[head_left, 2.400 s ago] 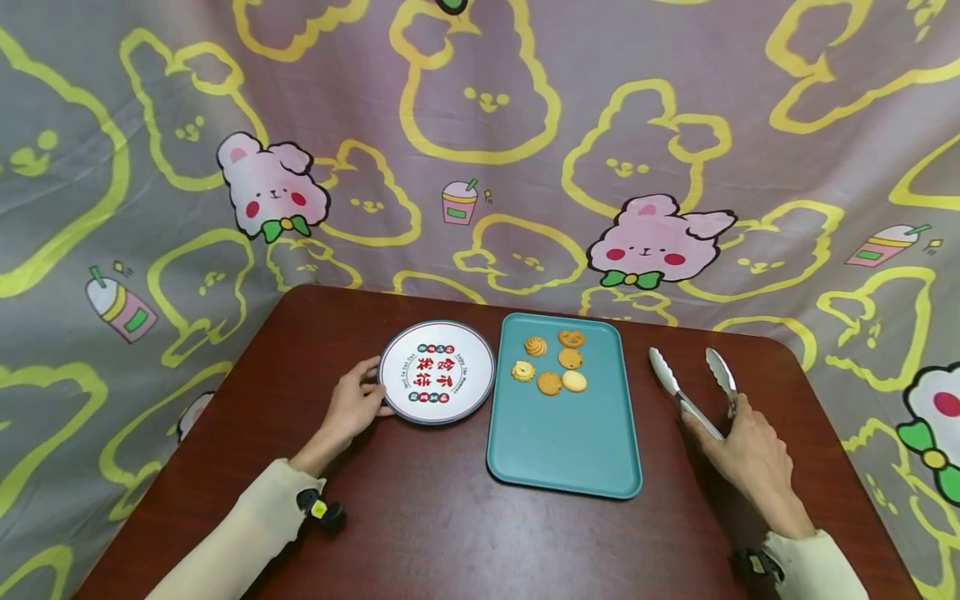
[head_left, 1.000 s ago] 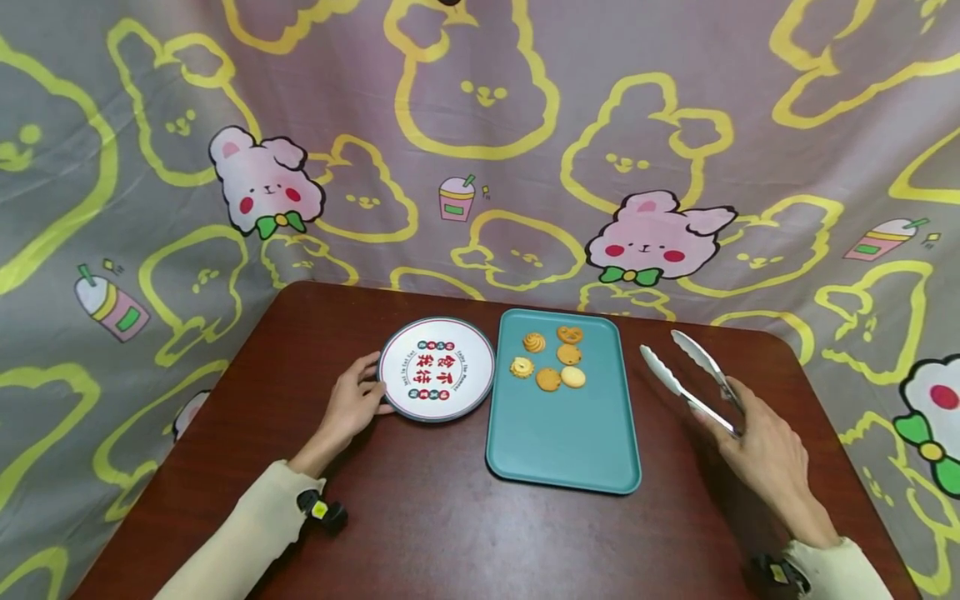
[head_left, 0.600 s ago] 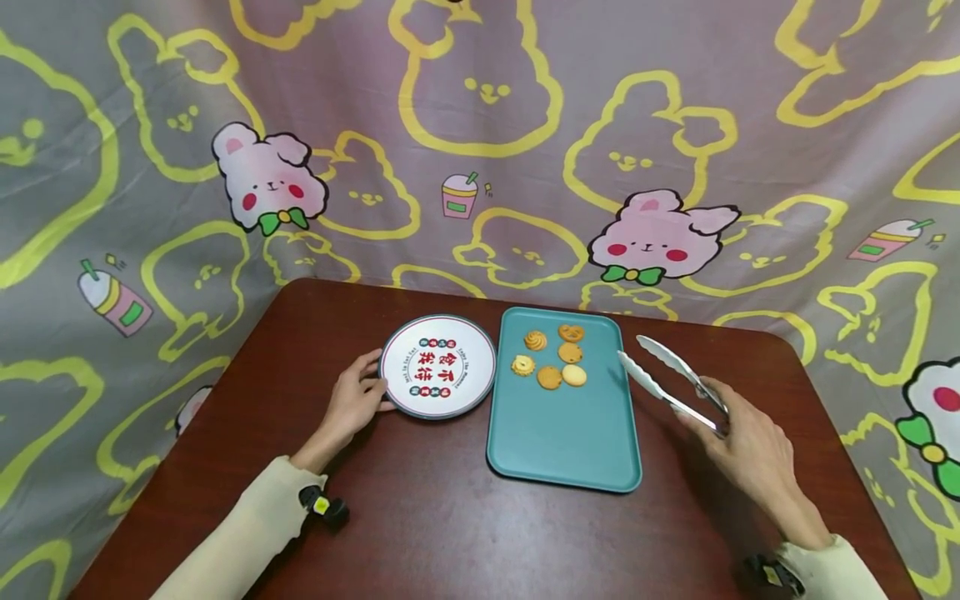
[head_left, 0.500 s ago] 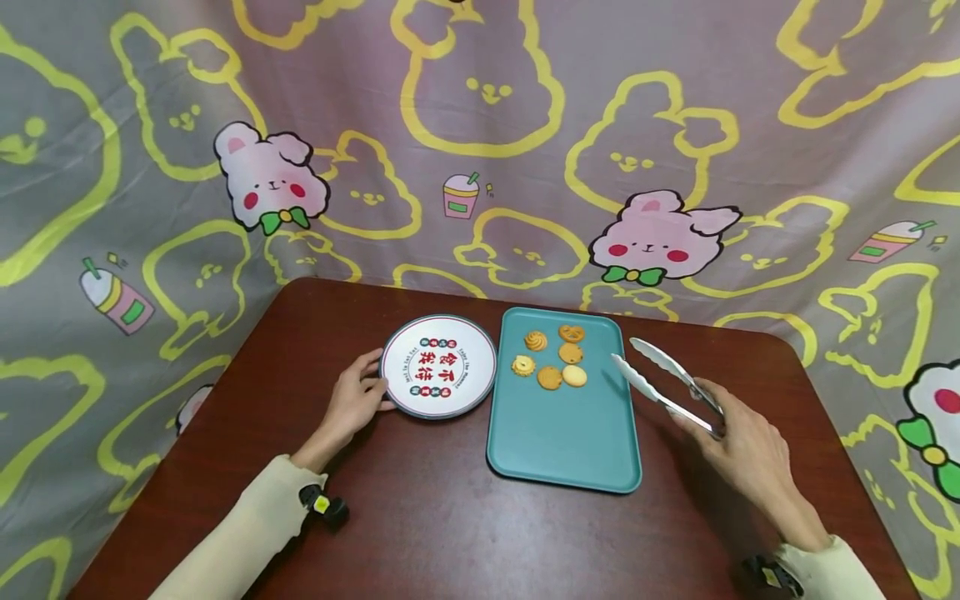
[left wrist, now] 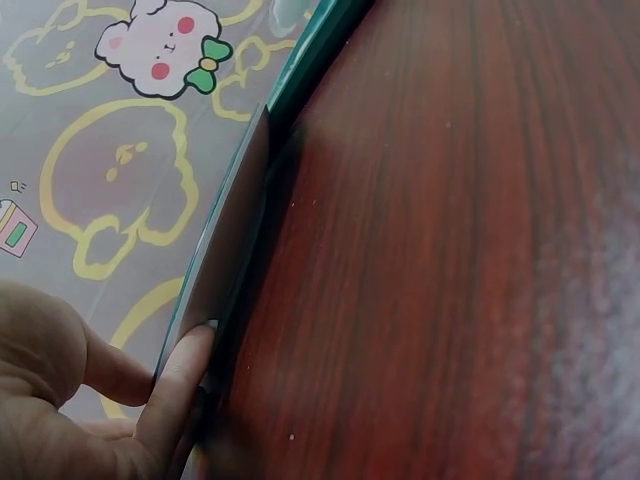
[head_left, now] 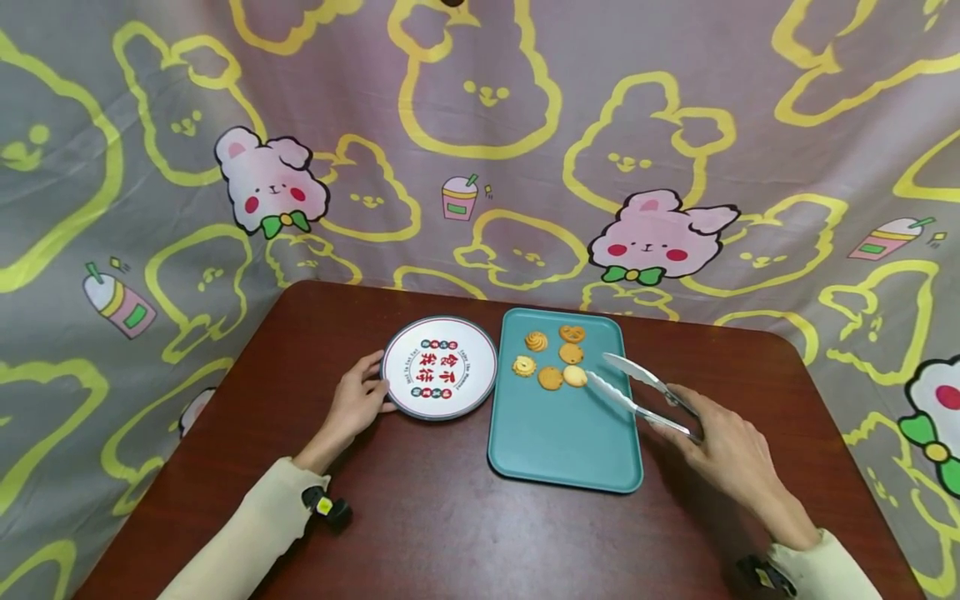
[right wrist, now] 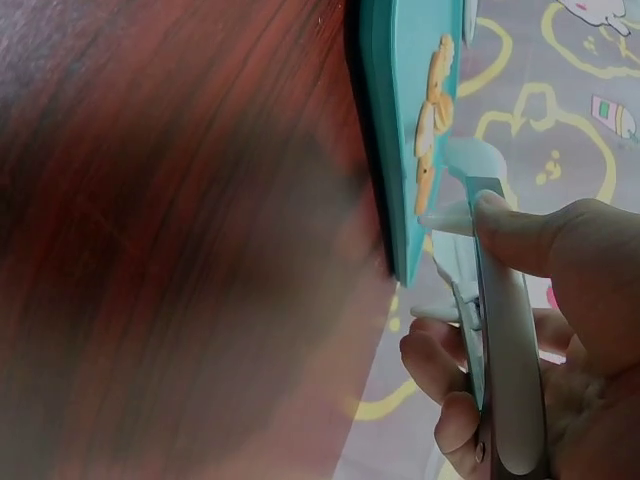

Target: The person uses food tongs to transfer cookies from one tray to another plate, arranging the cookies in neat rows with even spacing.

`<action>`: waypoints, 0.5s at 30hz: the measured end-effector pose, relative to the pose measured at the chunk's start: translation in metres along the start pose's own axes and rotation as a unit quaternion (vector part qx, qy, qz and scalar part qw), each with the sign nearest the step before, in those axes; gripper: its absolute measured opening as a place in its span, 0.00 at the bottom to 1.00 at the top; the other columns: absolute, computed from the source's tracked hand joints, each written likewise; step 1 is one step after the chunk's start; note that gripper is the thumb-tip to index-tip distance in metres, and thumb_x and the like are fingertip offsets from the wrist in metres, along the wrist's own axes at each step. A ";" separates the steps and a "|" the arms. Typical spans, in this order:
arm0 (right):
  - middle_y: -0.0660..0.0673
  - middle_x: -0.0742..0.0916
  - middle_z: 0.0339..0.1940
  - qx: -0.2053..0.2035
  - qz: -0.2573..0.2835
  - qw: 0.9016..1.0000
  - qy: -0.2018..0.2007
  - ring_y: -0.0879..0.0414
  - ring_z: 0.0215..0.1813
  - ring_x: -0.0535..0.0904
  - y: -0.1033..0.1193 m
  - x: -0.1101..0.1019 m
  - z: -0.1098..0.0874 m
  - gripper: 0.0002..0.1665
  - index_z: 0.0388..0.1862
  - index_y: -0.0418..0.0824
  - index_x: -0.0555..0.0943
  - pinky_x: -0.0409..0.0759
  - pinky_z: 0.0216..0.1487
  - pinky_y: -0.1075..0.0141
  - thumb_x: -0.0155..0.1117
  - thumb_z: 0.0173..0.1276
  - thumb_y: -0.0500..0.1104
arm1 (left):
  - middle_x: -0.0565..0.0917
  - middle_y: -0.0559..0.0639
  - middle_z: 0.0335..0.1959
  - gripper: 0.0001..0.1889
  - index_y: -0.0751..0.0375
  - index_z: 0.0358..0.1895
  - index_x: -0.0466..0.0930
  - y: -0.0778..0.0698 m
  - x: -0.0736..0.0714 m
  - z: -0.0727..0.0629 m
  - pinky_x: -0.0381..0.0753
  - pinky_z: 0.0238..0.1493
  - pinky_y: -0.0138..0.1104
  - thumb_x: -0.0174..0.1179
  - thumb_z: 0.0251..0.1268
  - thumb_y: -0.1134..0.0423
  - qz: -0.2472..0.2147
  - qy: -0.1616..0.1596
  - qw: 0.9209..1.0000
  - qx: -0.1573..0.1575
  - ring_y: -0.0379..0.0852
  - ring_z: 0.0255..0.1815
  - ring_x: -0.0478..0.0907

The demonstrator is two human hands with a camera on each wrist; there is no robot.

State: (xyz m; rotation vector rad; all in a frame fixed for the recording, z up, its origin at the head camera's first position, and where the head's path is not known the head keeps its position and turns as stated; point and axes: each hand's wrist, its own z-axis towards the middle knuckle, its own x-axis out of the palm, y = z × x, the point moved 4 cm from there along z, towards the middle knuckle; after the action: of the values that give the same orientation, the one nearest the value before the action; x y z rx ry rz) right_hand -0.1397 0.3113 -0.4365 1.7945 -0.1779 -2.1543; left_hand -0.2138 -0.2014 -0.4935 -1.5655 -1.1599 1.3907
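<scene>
My left hand (head_left: 357,396) grips the left rim of a round white plate (head_left: 405,354) with red lettering. In the left wrist view a finger goes under the plate's edge (left wrist: 225,235) and the thumb sits at its upper side. My right hand (head_left: 723,442) holds metal tongs (head_left: 648,410), their arms spread. The tong tips reach over the right part of a teal tray (head_left: 562,450), one of them close beside a pale round cookie (head_left: 574,376). More cookies lie around it: a swirl (head_left: 536,341), a pretzel shape (head_left: 572,334), a flower shape (head_left: 524,366) and two round brown ones.
The brown wooden table (head_left: 420,533) carries everything. A patterned cloth (head_left: 510,108) with bear and rabbit drawings hangs behind and at both sides. The plate stands close against the tray's left edge.
My right hand has carried the tongs leftward from the table right of the tray to over the tray, near the pale cookie. The left hand and plate have stayed put.
</scene>
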 end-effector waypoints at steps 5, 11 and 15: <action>0.38 0.89 0.53 -0.012 -0.003 1.000 0.023 0.49 0.37 0.80 0.004 0.005 0.001 0.40 0.72 0.47 0.75 0.76 0.20 0.57 0.76 0.66 0.59 | 0.68 0.71 0.75 0.32 0.63 0.82 0.57 0.001 0.000 0.000 0.95 0.41 0.33 0.48 0.77 0.75 -0.005 0.001 1.000 0.001 0.65 0.64 0.80; 0.38 0.88 0.58 -0.021 0.001 0.999 0.036 0.50 0.37 0.79 0.009 0.008 0.004 0.41 0.73 0.46 0.75 0.74 0.21 0.60 0.75 0.67 0.61 | 0.67 0.72 0.75 0.32 0.63 0.82 0.57 0.001 -0.001 0.000 0.95 0.41 0.34 0.48 0.78 0.76 -0.011 0.005 1.000 -0.002 0.66 0.64 0.80; 0.40 0.89 0.51 -0.023 -0.001 0.999 0.040 0.53 0.33 0.74 0.011 0.010 0.006 0.41 0.73 0.47 0.75 0.67 0.22 0.65 0.74 0.67 0.63 | 0.66 0.72 0.76 0.32 0.63 0.83 0.56 0.001 -0.001 0.001 0.95 0.42 0.33 0.48 0.78 0.76 -0.019 0.011 1.000 -0.010 0.66 0.65 0.80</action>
State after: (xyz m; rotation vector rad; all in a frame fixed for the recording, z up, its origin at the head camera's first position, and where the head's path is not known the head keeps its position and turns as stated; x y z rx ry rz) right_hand -0.1451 0.2968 -0.4411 1.8520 -0.1059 -2.0652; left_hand -0.2141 -0.2028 -0.4945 -1.5603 -1.1879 1.3384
